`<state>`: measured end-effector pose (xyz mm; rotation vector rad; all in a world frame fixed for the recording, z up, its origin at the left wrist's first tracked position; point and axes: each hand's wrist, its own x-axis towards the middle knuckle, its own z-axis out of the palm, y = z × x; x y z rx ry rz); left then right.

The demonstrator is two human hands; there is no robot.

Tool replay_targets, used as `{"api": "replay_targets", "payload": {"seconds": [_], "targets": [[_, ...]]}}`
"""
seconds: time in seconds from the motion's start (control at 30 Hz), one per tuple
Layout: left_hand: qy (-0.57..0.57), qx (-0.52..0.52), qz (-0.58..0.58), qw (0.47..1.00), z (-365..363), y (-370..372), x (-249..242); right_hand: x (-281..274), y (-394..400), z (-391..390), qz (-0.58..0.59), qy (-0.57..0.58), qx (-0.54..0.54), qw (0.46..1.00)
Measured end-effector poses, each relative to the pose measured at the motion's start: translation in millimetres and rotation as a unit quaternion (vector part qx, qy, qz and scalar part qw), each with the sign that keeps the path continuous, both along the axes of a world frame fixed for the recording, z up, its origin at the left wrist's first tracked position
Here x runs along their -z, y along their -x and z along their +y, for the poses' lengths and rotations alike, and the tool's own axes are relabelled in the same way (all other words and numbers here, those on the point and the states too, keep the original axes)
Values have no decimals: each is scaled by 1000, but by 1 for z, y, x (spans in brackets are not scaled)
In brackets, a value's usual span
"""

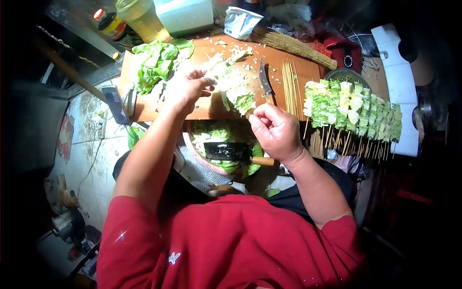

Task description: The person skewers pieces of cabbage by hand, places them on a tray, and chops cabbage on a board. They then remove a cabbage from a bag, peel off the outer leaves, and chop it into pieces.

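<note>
My right hand is closed, with finger and thumb pinched at the lower end of a skewer of green leaf pieces over the wooden board. At the skewer's upper left, my left hand has its fingers apart and curved near the leaves; nothing is seen held in it. A knife lies just right of the leaves, beside bare bamboo sticks. Loose green leaves are piled at the board's left. Filled leaf skewers lie in a row at the right.
Below the board, a basin holds cut leaves, with a cleaver across it. A straw brush lies along the back edge. Bottles and a pale tub stand behind. A phone leans at the left corner.
</note>
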<state>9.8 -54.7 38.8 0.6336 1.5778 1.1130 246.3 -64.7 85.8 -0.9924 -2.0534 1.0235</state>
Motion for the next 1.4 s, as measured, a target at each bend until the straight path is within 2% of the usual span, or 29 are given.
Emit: {"api": "replay_targets", "payload": {"seconds": [0.07, 0.17, 0.3, 0.4, 0.5, 0.53, 0.7, 0.73, 0.8, 1.0, 1.17, 1.3, 1.37, 1.4], "targets": [[-62, -41, -115, 991, -2, 12, 9, -1, 2, -1, -19, -40, 13, 999], [-105, -88, -167, 976, -7, 14, -1, 5, 6, -2, -13, -41, 9, 999], [-116, -106, -167, 973, -14, 22, -10, 7, 9, -1, -12, -43, 15, 999], [-109, -121, -154, 975, -12, 27, -2, 11, 6, 3, 33, 18, 11, 999], [-110, -111, -143, 977, -10, 24, -3, 15, -3, 11, 121, 81, 27, 989], [-116, -107, -148, 976, -10, 23, 0, 14, -7, 14, 182, 110, 32, 977], [-122, -75, -113, 983, -8, 9, -5, -23, -57, 41, 155, 76, 139, 975], [-113, -67, -108, 985, -8, 5, -7, -31, -71, 45, 212, 117, 146, 959], [-118, -52, -115, 985, -9, 6, -1, -48, -106, 47, 220, 82, 181, 955], [-100, -20, -131, 986, -28, 11, 18, -46, -238, 33, 182, 28, 327, 927], [-57, -34, -79, 995, -51, 11, 29, -37, -345, 37, 12, -17, 451, 892], [-36, -44, -60, 997, -65, 12, 24, -40, -398, 57, -38, -22, 472, 881], [-24, -47, -71, 996, -69, 16, 23, -38, -415, 70, -141, -62, 492, 857], [-26, -48, -70, 996, -70, 13, 19, -37, -421, 75, -139, -63, 491, 858]]}}
